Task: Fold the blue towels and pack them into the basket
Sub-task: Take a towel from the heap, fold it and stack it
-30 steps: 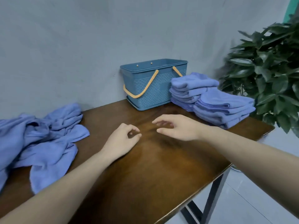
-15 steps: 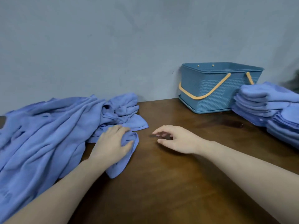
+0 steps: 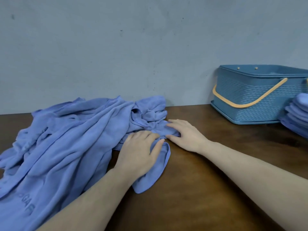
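Nearest me on the wooden table (image 3: 191, 189), my left hand (image 3: 140, 154) is lying palm-down on the near flap of a blue towel (image 3: 155, 170), fingers spread and pressing, not curled around anything. Just beyond it, my right hand (image 3: 186, 135) is resting flat on another fold of the same cloth, fingers loose and apart, thumb touching the wood. Toward the left edge, the pile of unfolded towels (image 3: 66, 144) is sprawling back to the wall (image 3: 133, 47). Along the far right edge, the blue basket (image 3: 256, 100) with its orange handle (image 3: 246, 104) is standing upright, and the folded stack (image 3: 296, 117) is sitting just beside it.
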A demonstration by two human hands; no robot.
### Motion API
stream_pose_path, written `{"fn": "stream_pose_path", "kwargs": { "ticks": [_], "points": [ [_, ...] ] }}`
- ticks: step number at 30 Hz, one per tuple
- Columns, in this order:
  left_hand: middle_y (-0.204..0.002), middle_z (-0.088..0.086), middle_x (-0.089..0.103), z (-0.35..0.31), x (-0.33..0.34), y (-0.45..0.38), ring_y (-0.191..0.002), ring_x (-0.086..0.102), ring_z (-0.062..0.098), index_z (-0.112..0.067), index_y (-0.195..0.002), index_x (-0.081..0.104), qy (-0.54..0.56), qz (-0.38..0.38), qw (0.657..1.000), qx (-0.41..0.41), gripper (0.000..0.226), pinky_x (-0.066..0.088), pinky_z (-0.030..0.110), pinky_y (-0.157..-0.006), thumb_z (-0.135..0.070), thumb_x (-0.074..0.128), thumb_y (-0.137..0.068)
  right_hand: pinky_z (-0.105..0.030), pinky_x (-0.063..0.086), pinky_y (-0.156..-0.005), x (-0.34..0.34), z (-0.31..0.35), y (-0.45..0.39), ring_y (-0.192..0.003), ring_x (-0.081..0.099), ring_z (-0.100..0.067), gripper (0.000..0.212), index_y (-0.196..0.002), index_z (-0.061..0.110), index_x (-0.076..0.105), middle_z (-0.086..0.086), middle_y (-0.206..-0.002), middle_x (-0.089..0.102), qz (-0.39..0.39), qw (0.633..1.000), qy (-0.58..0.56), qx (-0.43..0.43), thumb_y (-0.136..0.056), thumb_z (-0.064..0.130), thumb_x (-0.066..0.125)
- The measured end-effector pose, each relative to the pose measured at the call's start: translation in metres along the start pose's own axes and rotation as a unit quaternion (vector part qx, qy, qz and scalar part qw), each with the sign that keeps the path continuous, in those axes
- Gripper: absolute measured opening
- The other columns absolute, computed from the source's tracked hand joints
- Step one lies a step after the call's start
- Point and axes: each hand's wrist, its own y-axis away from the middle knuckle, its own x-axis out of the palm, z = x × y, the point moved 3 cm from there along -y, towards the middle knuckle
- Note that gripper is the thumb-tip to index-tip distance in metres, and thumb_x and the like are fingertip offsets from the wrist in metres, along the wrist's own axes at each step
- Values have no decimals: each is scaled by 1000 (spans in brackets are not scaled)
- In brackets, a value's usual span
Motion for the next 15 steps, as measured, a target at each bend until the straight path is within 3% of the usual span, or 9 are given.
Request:
{"fn": "stream_pose_path", "kwargs": {
  "ticks": [3, 7, 11, 15],
  "points": [
    [-100, -15, 63, 2, 0, 0, -101, 59, 9, -29, -105, 66, 1, 1, 1000, 5, 45, 40, 27, -90, -52, 27, -102, -37, 39, -111, 1, -2, -5, -135, 46, -14, 25, -117, 26, 71, 10, -146, 53, -12, 1000, -13, -11, -99, 39, 61],
    [-115, -12, 62, -1, 1, 1, -114, 55, 9, -25, -117, 65, 27, 0, 999, 18, 47, 37, 25, -100, -51, 29, -102, -26, 35, -112, -5, 4, 15, -135, 44, -2, 7, -97, 20, 70, 12, -138, 59, -34, 993, -86, -77, -97, 26, 65],
    [-152, -9, 40, -10, -2, 4, -137, 37, 7, -31, -138, 49, 65, -2, 998, 15, 50, 31, 27, -110, -56, 30, -99, -19, 33, -112, -20, 3, 42, -139, 39, 7, 18, -83, 16, 55, 12, -137, 62, -25, 974, -218, -63, -99, 11, 61],
    [-157, -14, 34, -22, -5, 5, -139, 32, 0, -35, -143, 41, 70, -5, 996, 46, 49, 26, 19, -109, -55, 35, -98, -24, 39, -111, -33, 0, 64, -139, 46, -2, 18, -83, 6, 49, 3, -124, 71, -29, 945, -320, -61, -99, 7, 55]
  ]
}}
